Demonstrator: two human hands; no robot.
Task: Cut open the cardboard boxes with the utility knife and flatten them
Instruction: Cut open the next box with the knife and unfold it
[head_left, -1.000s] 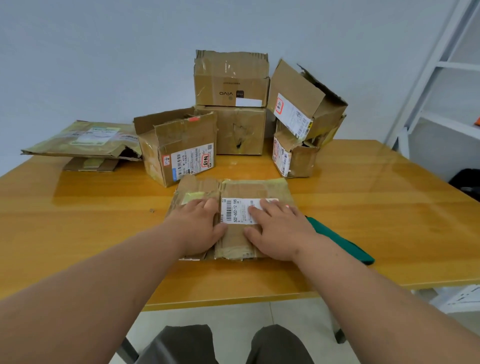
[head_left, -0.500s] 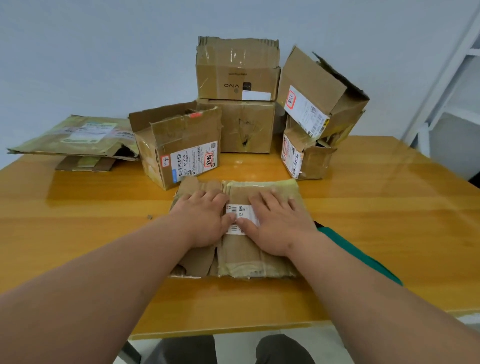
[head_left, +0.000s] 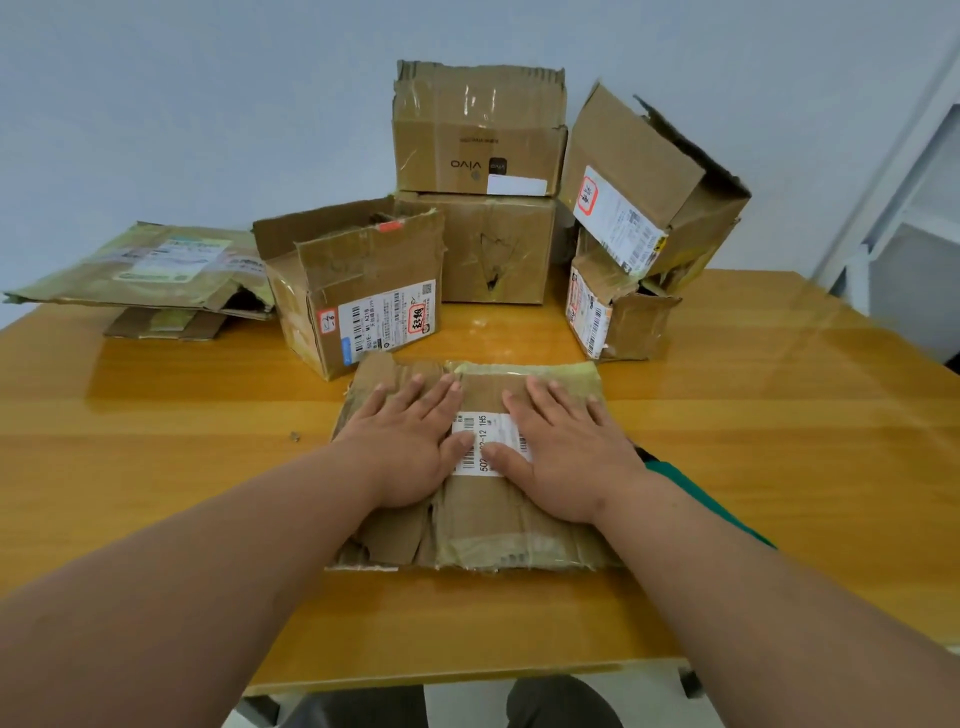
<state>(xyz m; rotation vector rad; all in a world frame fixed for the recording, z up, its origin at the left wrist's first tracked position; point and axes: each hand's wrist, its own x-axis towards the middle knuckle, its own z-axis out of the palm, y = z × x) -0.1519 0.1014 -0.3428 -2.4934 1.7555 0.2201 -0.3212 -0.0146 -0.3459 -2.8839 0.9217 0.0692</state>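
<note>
Two hands flat on one collapsed box: your left hand (head_left: 402, 447) and right hand (head_left: 563, 452) both press the flattened box (head_left: 467, 525) against the surface (head_left: 779, 467). Change since a second ago: your palms have slid forward over the cardboard, toward its far edge, and now partly cover the white label (head_left: 485, 441) between your thumbs. Judgement: this box is cut and nearly flat; you are smoothing it, and it looks ready to join the flat stack (head_left: 140, 270) well beyond your left fingers (head_left: 415, 397).

Fingers: straight, slightly spread, gripping nothing, pads down on cardboard.

Ahead of your fingertips stand five uncut boxes; nearest is the labelled box (head_left: 358, 291), just beyond your left fingers. A green object (head_left: 696, 493) shows beside your right wrist, possibly the knife; I cannot tell.
</note>
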